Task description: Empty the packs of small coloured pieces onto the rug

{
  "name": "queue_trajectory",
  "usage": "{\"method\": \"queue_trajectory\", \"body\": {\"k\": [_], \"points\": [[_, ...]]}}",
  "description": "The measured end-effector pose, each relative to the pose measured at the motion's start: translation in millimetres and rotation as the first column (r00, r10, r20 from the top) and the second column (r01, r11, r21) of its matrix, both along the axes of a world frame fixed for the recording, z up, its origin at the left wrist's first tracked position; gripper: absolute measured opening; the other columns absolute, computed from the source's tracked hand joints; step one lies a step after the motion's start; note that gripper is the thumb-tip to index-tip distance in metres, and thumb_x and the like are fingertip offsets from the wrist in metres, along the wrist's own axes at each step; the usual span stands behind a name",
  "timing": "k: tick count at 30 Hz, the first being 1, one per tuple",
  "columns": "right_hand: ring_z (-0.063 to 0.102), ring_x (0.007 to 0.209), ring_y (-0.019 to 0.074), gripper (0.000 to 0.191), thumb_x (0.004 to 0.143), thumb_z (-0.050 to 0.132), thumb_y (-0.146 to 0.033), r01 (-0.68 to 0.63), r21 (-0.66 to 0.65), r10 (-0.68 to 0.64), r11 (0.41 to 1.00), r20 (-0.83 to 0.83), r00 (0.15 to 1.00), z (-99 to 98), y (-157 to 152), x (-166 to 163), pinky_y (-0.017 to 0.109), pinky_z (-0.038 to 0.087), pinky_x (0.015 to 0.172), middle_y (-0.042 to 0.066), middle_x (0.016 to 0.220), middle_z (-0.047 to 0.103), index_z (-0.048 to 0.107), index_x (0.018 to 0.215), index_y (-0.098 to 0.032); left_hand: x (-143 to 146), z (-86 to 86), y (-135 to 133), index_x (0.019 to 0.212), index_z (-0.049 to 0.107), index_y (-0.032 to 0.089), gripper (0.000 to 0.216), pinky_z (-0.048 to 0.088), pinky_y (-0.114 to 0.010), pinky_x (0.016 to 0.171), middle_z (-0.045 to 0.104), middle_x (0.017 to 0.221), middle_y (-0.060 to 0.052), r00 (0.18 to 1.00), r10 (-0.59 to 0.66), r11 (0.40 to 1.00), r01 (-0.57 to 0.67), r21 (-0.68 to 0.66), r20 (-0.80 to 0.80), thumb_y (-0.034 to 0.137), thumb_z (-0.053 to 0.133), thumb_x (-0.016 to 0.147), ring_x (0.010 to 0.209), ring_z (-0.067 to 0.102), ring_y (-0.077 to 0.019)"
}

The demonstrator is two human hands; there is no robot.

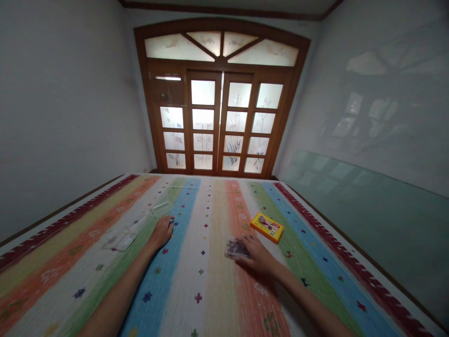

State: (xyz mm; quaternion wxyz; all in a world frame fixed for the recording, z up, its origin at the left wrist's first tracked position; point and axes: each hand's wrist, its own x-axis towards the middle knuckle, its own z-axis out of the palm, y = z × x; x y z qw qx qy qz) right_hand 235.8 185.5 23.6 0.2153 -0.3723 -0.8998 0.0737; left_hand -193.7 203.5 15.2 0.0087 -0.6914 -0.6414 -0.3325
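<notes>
1. A clear packet with dark contents lies just right of and below the frame's centre.
2. The right hand has its fingers over the packet's right side; whether they grip it, I cannot tell.
3. A yellow box lies just beyond that hand, right of centre.
4. The left hand, well apart from the right, rests left of centre; its finger closure is unclear.
5. Clear plastic lies farther left on the striped cloth.
</notes>
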Motion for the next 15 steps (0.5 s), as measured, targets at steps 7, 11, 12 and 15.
{"method": "queue_trajectory", "body": {"k": [7,11,12,15], "points": [[0.060,0.123,0.0305,0.046,0.085,0.063,-0.024,-0.093,0.082,0.080,0.992,0.153,0.985,8.5,-11,-20,0.045,0.049,0.103,0.018,0.136,0.063,0.062,0.130,-0.015,4,10.1,-6,0.097,0.064,0.019,0.022,0.051,-0.054,0.098,0.069,0.098,-0.014,1.000,0.024,0.996,-0.024,0.081,-0.001,0.025,0.045,0.087,0.100,0.063,-0.0326],[0.063,0.119,0.0310,0.047,0.083,0.059,-0.017,-0.109,0.147,0.066,0.983,0.268,0.961,3.1,-12,-31,0.044,0.051,0.102,0.019,0.133,0.065,0.064,0.129,-0.012,27,15.2,-20,0.102,0.066,0.022,0.023,0.048,-0.054,0.101,0.069,0.102,-0.013,1.000,-0.027,0.993,0.028,0.112,-0.013,0.028,0.048,0.090,0.104,0.062,-0.0322],[0.064,0.117,0.0310,0.046,0.082,0.059,-0.015,-0.101,0.163,0.050,0.981,0.290,0.956,1.8,-13,-34,0.043,0.051,0.102,0.019,0.132,0.066,0.065,0.128,-0.011,37,14.7,-26,0.105,0.066,0.023,0.023,0.048,-0.055,0.101,0.069,0.104,-0.013,0.997,-0.083,0.990,0.083,0.110,-0.001,0.030,0.050,0.089,0.106,0.062,-0.0322],[0.065,0.116,0.0324,0.046,0.082,0.060,-0.017,-0.086,0.229,0.004,0.970,0.336,0.942,-2.2,-17,-44,0.043,0.053,0.101,0.022,0.130,0.067,0.066,0.126,-0.008,74,7.1,-47,0.125,0.062,0.026,0.042,0.041,-0.058,0.111,0.067,0.121,-0.014,0.943,-0.332,0.943,0.332,0.012,0.019,0.037,0.062,0.085,0.120,0.058,-0.0337]]}}
